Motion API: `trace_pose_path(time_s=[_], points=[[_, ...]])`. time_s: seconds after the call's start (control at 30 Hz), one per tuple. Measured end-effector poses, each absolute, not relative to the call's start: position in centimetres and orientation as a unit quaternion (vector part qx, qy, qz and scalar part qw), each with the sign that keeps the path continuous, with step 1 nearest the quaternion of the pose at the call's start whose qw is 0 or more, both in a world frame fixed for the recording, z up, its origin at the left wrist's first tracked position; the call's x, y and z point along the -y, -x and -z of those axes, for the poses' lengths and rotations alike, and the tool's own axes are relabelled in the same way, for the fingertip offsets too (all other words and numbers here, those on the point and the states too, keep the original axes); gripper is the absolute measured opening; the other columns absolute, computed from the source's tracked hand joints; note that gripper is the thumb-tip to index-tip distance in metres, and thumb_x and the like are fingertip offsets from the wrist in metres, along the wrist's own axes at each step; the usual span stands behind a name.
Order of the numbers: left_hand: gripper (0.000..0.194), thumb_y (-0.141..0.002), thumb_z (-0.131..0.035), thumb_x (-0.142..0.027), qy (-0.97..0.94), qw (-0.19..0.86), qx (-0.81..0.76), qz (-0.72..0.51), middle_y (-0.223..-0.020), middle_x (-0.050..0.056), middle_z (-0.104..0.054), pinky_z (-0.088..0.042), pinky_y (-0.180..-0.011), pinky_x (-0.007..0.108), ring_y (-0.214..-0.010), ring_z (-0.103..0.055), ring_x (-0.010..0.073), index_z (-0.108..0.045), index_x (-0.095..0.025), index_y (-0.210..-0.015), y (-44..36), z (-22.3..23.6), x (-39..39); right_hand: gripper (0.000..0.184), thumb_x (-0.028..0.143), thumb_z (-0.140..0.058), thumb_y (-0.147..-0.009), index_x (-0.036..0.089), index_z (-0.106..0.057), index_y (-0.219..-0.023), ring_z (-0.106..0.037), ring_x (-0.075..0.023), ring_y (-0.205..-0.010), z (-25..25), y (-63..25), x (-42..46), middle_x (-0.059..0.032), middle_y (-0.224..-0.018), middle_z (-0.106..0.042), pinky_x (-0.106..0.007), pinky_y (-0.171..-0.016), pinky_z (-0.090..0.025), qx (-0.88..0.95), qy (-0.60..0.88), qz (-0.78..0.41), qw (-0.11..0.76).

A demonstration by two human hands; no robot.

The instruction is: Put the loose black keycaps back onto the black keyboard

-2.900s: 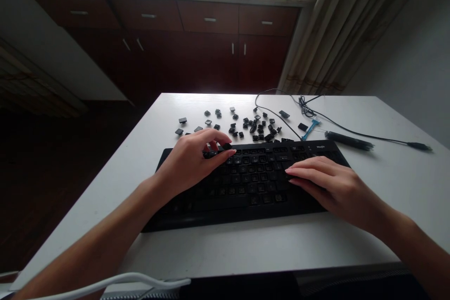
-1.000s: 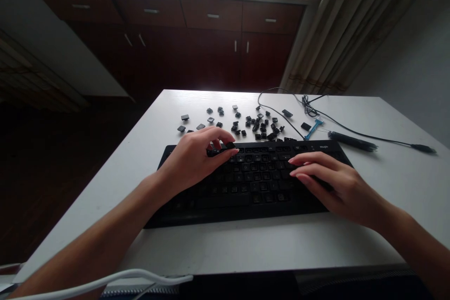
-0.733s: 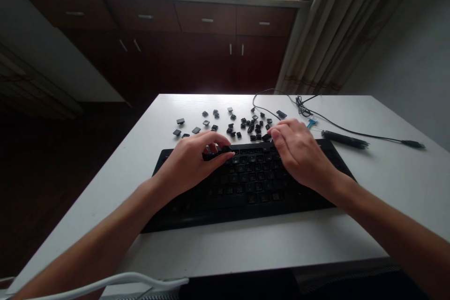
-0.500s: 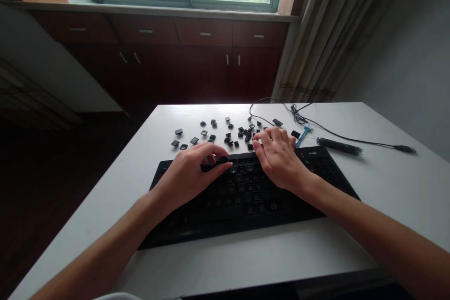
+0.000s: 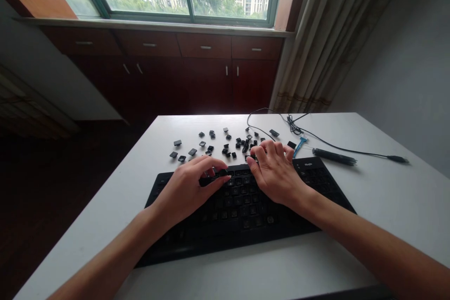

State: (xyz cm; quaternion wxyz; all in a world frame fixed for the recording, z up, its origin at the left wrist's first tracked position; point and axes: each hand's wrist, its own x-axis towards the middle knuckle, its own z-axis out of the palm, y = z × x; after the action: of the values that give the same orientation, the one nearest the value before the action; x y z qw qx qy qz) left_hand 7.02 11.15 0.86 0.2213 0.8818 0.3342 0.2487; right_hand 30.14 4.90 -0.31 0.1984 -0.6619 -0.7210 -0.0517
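A long black plastic keyboard (image 5: 211, 239) lies slightly slanted across the middle of a white, smooth-topped bench (image 5: 397, 215), some of its key positions showing as paler, hollow-looking squares. The left hand (image 5: 188, 185) rests over the left part of its far rows, thumb and index finger pinched around a small black plastic key cap (image 5: 223, 172). The right hand (image 5: 277, 176) lies across the keyboard right of centre, fingers bent and reaching past the far edge to a cluster of loose black plastic key caps (image 5: 244, 149); whether it grips one cannot be told, as the fingers hide the spot. More loose caps are scattered on the bench beyond the keyboard, to the left of the cluster. Just beyond the right hand lies a slim blue plastic tool (image 5: 299, 146) with a toothed far end, and to its right a long black bundle with a frayed-looking end (image 5: 333, 156). A thin black cable (image 5: 346, 144), tangled at the far side, runs right to a dark plug (image 5: 398, 159). Dark red-brown wooden cabinets (image 5: 147, 79) stand beyond the bench.
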Motion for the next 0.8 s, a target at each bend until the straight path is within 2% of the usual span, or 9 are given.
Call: trace_pose_path(time_s=[0.13, 0.23, 0.43, 0.53, 0.7, 0.8], points=[[0.022, -0.095, -0.059, -0.038, -0.889, 0.229, -0.303, -0.256, -0.108, 0.003, -0.069, -0.056, -0.074, 0.029, -0.09, -0.064, 0.0158, -0.066, -0.027, -0.113, -6.9, -0.7, -11.3, 0.031, 0.039, -0.038, -0.102, 0.021, -0.063, -0.103, -0.056, -0.0269, -0.099, -1.0, -33.9, -6.8, -0.0105, -0.107, -0.064, -0.047, -0.089, -0.038, 0.705, 0.679, 0.041, 0.2], [0.021, -0.096, -0.06, -0.034, -0.89, 0.227, -0.289, -0.271, -0.112, 0.001, -0.068, -0.055, -0.076, 0.027, -0.095, -0.064, 0.0145, -0.066, -0.03, -0.115, -6.9, -0.5, -11.4, 0.026, 0.034, -0.048, -0.096, 0.018, -0.066, -0.106, -0.059, -0.0286, -0.101, -1.7, -37.9, -8.9, -0.0132, -0.107, -0.067, -0.043, -0.086, -0.043, 0.685, 0.699, 0.034, 0.204], [0.02, -0.093, -0.064, -0.035, -0.879, 0.224, -0.315, -0.28, -0.103, -0.001, -0.068, -0.053, -0.074, 0.027, -0.083, -0.062, 0.0117, -0.066, -0.027, -0.111, -6.8, -0.5, -11.6, 0.026, 0.037, -0.057, -0.091, 0.018, -0.071, -0.102, -0.065, -0.0276, -0.096, -2.0, -41.1, -10.1, -0.0114, -0.103, -0.072, -0.039, -0.08, -0.049, 0.682, 0.701, 0.005, 0.209], [0.018, -0.092, -0.066, -0.036, -0.874, 0.221, -0.318, -0.292, -0.099, -0.001, -0.068, -0.053, -0.071, 0.026, -0.081, -0.062, 0.0113, -0.067, -0.026, -0.107, -6.6, -0.8, -11.7, 0.027, 0.039, -0.058, -0.09, 0.02, -0.071, -0.103, -0.067, -0.0257, -0.094, -2.2, -41.6, -9.3, -0.0096, -0.104, -0.073, -0.037, -0.079, -0.05, 0.675, 0.701, -0.004, 0.23], [0.02, -0.092, -0.066, -0.034, -0.871, 0.199, -0.322, -0.314, -0.107, 0.0, -0.068, -0.054, -0.072, 0.025, -0.081, -0.062, 0.0111, -0.069, -0.028, -0.111, -6.2, -1.2, -12.1, 0.025, 0.039, -0.06, -0.09, 0.021, -0.073, -0.1, -0.068, -0.0247, -0.09, -2.0, -43.3, -8.0, -0.008, -0.102, -0.074, -0.036, -0.077, -0.052, 0.646, 0.714, 0.001, 0.27], [0.024, -0.089, -0.07, -0.037, -0.852, 0.202, -0.352, -0.332, -0.1, 0.0, -0.069, -0.054, -0.071, 0.024, -0.079, -0.063, 0.0116, -0.07, -0.028, -0.111, -6.1, -1.4, -12.5, 0.024, 0.04, -0.062, -0.089, 0.021, -0.073, -0.1, -0.069, -0.024, -0.088, -1.6, -43.8, -7.6, -0.0065, -0.1, -0.076, -0.036, -0.078, -0.053, 0.628, 0.718, 0.005, 0.301]])
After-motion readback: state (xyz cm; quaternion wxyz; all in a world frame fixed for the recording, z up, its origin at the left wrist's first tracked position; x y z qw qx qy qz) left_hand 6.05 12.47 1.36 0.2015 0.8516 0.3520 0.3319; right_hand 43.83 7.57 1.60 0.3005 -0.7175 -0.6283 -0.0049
